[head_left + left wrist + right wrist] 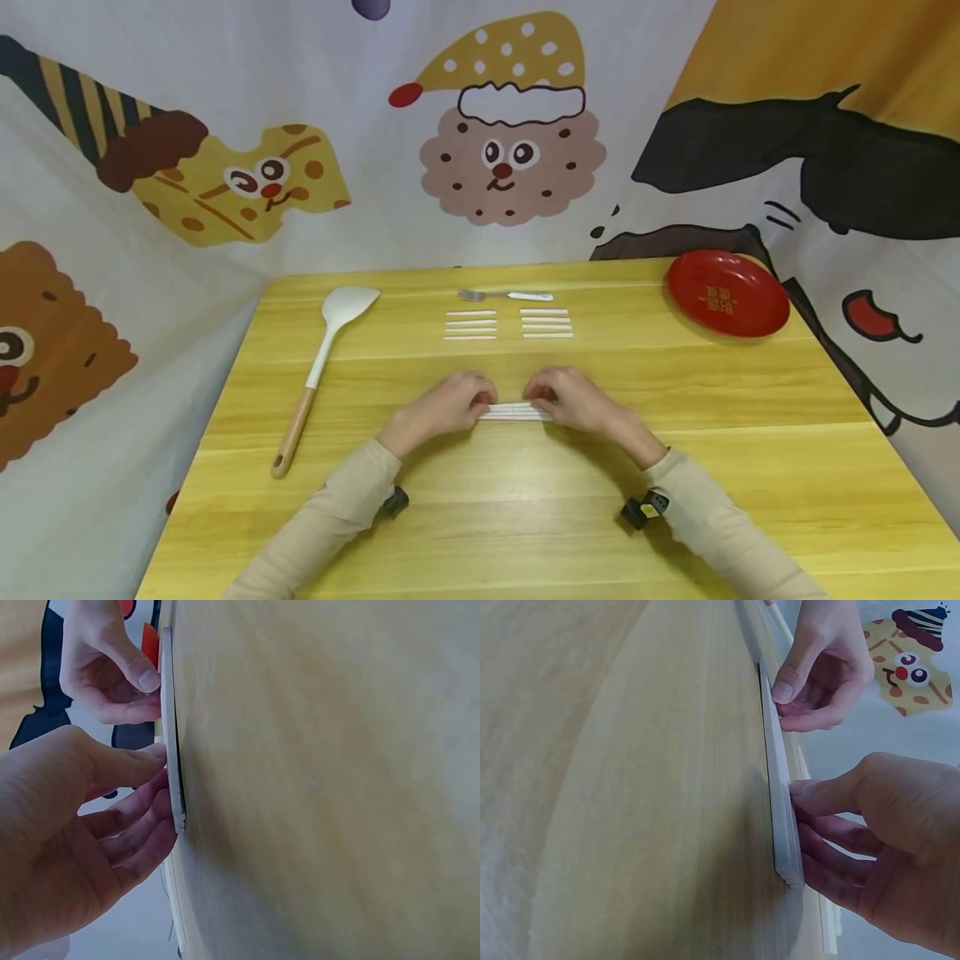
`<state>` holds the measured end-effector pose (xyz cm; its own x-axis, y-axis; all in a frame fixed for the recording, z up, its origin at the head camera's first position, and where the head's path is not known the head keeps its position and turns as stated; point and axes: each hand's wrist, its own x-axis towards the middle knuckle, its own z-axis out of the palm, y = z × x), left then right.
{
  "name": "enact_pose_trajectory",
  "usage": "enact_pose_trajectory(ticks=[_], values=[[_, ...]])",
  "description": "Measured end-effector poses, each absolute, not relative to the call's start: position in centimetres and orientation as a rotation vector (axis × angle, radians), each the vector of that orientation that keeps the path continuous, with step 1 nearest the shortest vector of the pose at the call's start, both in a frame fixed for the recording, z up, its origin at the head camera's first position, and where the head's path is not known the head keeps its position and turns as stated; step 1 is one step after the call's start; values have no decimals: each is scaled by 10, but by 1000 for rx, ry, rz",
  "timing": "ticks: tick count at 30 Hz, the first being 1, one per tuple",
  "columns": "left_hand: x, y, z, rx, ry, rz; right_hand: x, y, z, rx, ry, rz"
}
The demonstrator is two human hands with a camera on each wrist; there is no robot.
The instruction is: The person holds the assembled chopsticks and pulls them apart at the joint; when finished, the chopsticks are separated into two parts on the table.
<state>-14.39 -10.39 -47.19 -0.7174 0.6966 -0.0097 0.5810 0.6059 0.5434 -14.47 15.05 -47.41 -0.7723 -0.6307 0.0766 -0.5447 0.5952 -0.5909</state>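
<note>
Several thin white sticks [514, 412] lie side by side as a flat strip, running left to right between the two hands in the head view. My left hand [453, 402] pinches the strip's left end, thumb on the near side and fingers curled behind. At the right end, my right hand [573, 400] grips in the same way. Seen from the left wrist, the strip [172, 712] sits low over the wooden table [315, 787]. The right wrist view shows the strip's stacked stick ends [787, 874] beside the right fingers, whose tips are partly hidden behind it.
Farther back lie two groups of similar white sticks, a left group [471, 322] and a right group [547, 321]. Behind them is a fork [506, 296] with a white handle. A white spatula [322, 354] with a wooden handle lies left; a red plate [727, 293] sits back right.
</note>
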Motion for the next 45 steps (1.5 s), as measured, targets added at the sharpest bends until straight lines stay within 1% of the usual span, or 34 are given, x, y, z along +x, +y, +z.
enact_pose_trajectory(ticks=[23, 36, 45], values=[[-150, -96, -470, 1100, 2622, 758, -149, 146, -477, -1088, 2690, -833], [-153, -90, -463, 1072, 2633, 794, -149, 145, -469, -1155, 2782, -872], [-153, -89, -463, 1224, 2790, 779, -149, 136, -472, -1164, 2824, -997]])
